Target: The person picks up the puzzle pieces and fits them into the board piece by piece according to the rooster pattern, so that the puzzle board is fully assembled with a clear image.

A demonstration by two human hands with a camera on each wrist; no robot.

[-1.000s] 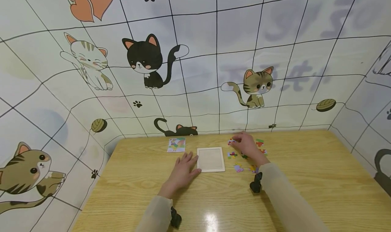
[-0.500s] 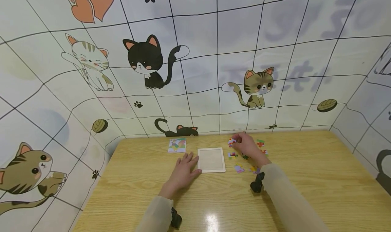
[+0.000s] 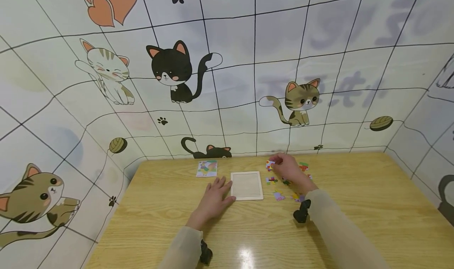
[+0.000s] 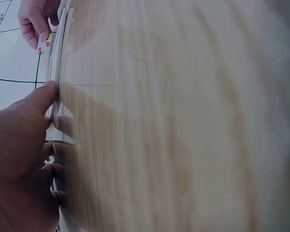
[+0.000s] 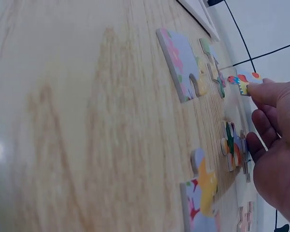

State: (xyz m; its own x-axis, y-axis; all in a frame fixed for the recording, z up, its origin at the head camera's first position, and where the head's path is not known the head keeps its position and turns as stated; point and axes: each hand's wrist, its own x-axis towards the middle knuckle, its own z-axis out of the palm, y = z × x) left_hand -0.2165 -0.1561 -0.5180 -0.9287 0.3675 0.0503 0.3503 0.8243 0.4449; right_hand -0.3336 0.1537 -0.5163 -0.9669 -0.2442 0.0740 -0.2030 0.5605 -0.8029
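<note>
On the counter (image 3: 159, 206) I count, from the head view, one square tray (image 3: 246, 186), one picture card (image 3: 207, 169) to its far left and six loose pieces (image 3: 279, 196) of puzzle to its right, some partly covered by my right hand (image 3: 288, 169). That hand pinches a seventh piece (image 3: 269, 165) near the tray's far right corner, while my left hand (image 3: 214, 200) lies with fingers spread, touching the tray's left edge.

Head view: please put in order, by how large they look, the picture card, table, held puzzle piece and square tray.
1. Table
2. Square tray
3. Picture card
4. Held puzzle piece, partly hidden by the right hand
</note>
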